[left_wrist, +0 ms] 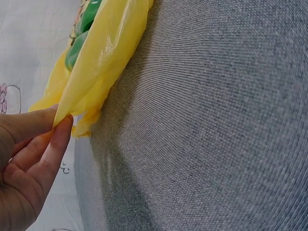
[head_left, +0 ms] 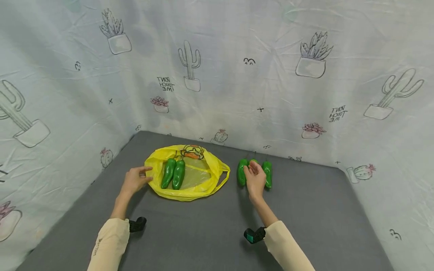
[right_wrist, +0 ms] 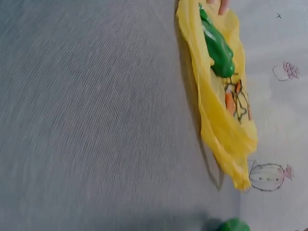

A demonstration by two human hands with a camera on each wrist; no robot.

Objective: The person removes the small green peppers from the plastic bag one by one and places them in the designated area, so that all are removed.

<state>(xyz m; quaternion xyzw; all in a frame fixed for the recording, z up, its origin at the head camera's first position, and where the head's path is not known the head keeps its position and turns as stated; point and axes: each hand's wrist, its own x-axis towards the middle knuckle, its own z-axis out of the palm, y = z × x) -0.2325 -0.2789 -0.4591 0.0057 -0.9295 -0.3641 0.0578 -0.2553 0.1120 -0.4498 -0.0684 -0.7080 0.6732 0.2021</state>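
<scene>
A yellow plastic bag (head_left: 169, 194) lies with its mouth spread, two green peppers (head_left: 178, 175) side by side inside. My left hand (head_left: 134, 180) pinches the bag's left rim; in the left wrist view thumb and fingertips (left_wrist: 61, 132) press the film between them. My right hand (head_left: 256, 182) hovers over a row of green peppers right of the bag, covering most of the middle one (head_left: 253, 161). Its thumb and fingers are apart. One pepper (head_left: 242, 173) lies to its left, another (head_left: 267, 174) to its right. The right wrist view hardly shows this hand.
Everything rests on a grey cloth-covered table (head_left: 196, 233). A pale curtain (head_left: 230, 86) printed with potted cacti hangs behind and at the sides. The bag's handle loop (head_left: 223, 177) points toward the loose peppers. Each wrist wears a black camera (head_left: 255, 235).
</scene>
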